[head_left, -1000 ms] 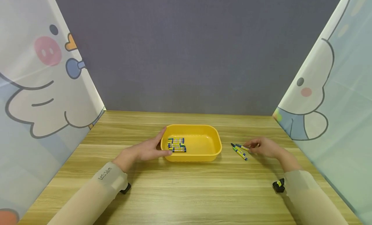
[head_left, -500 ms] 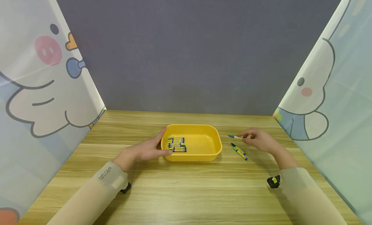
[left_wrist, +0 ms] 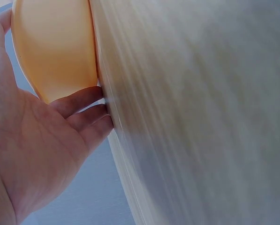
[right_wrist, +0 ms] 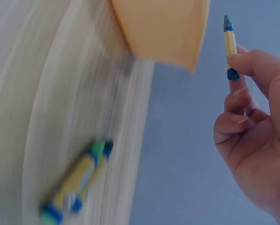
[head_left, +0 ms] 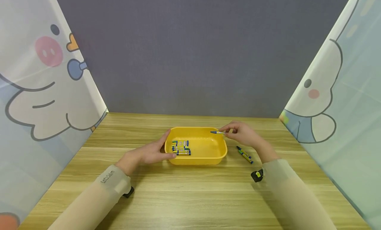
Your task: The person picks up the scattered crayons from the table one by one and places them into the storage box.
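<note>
My right hand (head_left: 242, 134) pinches a dark-tipped crayon (right_wrist: 230, 47) with a yellow wrapper between thumb and fingertips. In the head view it is held above the right rim of a yellow plastic tray (head_left: 208, 161), its tip pointing left. My left hand (head_left: 151, 153) grips the tray's left end, thumb over the front rim and index finger along the far corner. The left wrist view shows the other fingers (left_wrist: 90, 115) bent beside the tray wall, touching the table. Several crayons (head_left: 181, 148) with yellow wrappers lie side by side in the tray's left part.
Two crayons (head_left: 245, 155), one green and one dark, lie together on the wooden table (head_left: 190, 193) to the right of the tray. A grey panel (head_left: 196, 58) stands behind the table. Cartoon-printed curtains (head_left: 351, 91) flank both sides.
My right hand has lifted one crayon off the table beside the two others and carried it left, over the tray's right rim. The left hand and tray have stayed in place.
</note>
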`<state>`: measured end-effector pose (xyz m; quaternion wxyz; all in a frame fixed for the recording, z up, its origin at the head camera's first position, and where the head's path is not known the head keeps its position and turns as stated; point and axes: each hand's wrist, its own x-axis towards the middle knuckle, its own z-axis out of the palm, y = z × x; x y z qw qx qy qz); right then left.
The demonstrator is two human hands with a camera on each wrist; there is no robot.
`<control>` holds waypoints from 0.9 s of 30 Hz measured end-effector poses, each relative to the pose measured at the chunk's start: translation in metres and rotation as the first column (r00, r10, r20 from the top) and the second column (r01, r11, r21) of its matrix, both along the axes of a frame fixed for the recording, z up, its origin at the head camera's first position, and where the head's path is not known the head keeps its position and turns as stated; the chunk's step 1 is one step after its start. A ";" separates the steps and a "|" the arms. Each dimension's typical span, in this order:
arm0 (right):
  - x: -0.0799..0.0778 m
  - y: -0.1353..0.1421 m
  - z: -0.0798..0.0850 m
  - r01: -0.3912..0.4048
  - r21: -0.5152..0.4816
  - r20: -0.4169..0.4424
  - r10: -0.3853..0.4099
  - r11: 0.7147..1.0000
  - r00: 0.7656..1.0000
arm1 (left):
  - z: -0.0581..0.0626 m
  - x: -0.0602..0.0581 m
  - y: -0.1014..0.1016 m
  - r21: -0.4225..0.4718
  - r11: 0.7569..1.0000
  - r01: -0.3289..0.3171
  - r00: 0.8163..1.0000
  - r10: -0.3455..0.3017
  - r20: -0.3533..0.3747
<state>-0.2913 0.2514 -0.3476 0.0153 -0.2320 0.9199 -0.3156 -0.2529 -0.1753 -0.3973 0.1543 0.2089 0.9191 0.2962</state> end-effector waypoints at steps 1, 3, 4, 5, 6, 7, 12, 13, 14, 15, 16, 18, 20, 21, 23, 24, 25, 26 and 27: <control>-0.002 -0.006 0.000 -0.008 -0.003 -0.001 0.008 1.000 1.000 | 0.000 0.000 0.000 -0.006 1.000 -0.001 1.000 0.001 -0.003; -0.005 -0.016 -0.002 -0.019 -0.007 -0.002 0.019 1.000 1.000 | 0.001 0.000 0.000 -0.012 1.000 -0.001 1.000 0.001 -0.005; -0.006 -0.022 -0.003 -0.024 -0.009 -0.003 0.024 1.000 1.000 | 0.001 0.000 0.000 -0.016 1.000 0.000 1.000 0.000 -0.007; -0.008 -0.027 -0.004 -0.030 -0.012 -0.003 0.030 0.999 1.000 | 0.001 -0.001 0.000 -0.016 1.000 -0.003 1.000 0.003 -0.006; -0.009 -0.032 -0.005 -0.039 -0.019 -0.003 0.039 0.999 0.999 | 0.001 -0.001 0.000 -0.018 1.000 -0.002 1.000 0.001 -0.009; -0.010 -0.037 -0.006 -0.048 -0.025 -0.003 0.048 0.999 0.999 | 0.001 -0.001 0.000 -0.019 1.000 0.000 1.000 0.000 -0.012; -0.015 -0.060 -0.012 -0.093 -0.065 0.006 0.093 0.994 0.996 | 0.000 -0.001 -0.001 -0.023 1.000 -0.001 1.000 0.000 -0.029; -0.016 -0.064 -0.013 -0.096 -0.069 0.010 0.097 0.993 0.995 | -0.001 -0.001 -0.001 -0.024 1.000 -0.002 1.000 0.002 -0.030; -0.017 -0.067 -0.014 -0.100 -0.073 0.013 0.101 0.992 0.995 | -0.001 -0.002 -0.001 -0.025 1.000 -0.005 1.000 0.004 -0.031; -0.017 -0.071 -0.015 -0.104 -0.074 0.016 0.105 0.992 0.994 | -0.001 -0.002 -0.001 -0.024 1.000 -0.008 1.000 0.007 -0.029; -0.018 -0.074 -0.016 -0.107 -0.072 0.020 0.109 0.992 0.994 | -0.001 -0.002 -0.001 -0.024 1.000 -0.011 1.000 0.010 -0.029; -0.019 -0.079 -0.017 -0.112 -0.067 0.027 0.114 0.991 0.993 | -0.002 -0.002 -0.001 -0.020 1.000 -0.013 1.000 0.012 -0.026; -0.021 -0.083 -0.019 -0.114 -0.061 0.030 0.116 0.992 0.993 | -0.002 -0.002 -0.001 -0.012 1.000 -0.013 1.000 0.012 -0.023; -0.021 -0.084 -0.020 -0.113 -0.061 0.033 0.116 0.992 0.993 | -0.002 -0.002 -0.001 -0.007 1.000 -0.012 1.000 0.011 -0.021; -0.023 -0.087 -0.022 -0.116 -0.066 0.037 0.118 0.991 0.992 | -0.002 -0.002 -0.001 0.000 1.000 -0.009 1.000 0.009 -0.019; -0.024 -0.088 -0.023 -0.119 -0.068 0.037 0.121 0.991 0.992 | -0.002 -0.002 -0.001 0.002 1.000 -0.007 1.000 0.008 -0.018; -0.024 -0.089 -0.024 -0.119 -0.070 0.041 0.122 0.990 0.992 | -0.002 -0.003 -0.001 0.005 1.000 -0.006 1.000 0.006 -0.018; -0.025 -0.089 -0.025 -0.121 -0.072 0.045 0.124 0.990 0.991 | -0.002 -0.003 -0.001 0.005 1.000 -0.005 1.000 0.005 -0.019; -0.026 -0.090 -0.027 -0.123 -0.072 0.046 0.126 0.990 0.991 | -0.002 -0.003 -0.002 0.004 1.000 -0.003 1.000 0.003 -0.020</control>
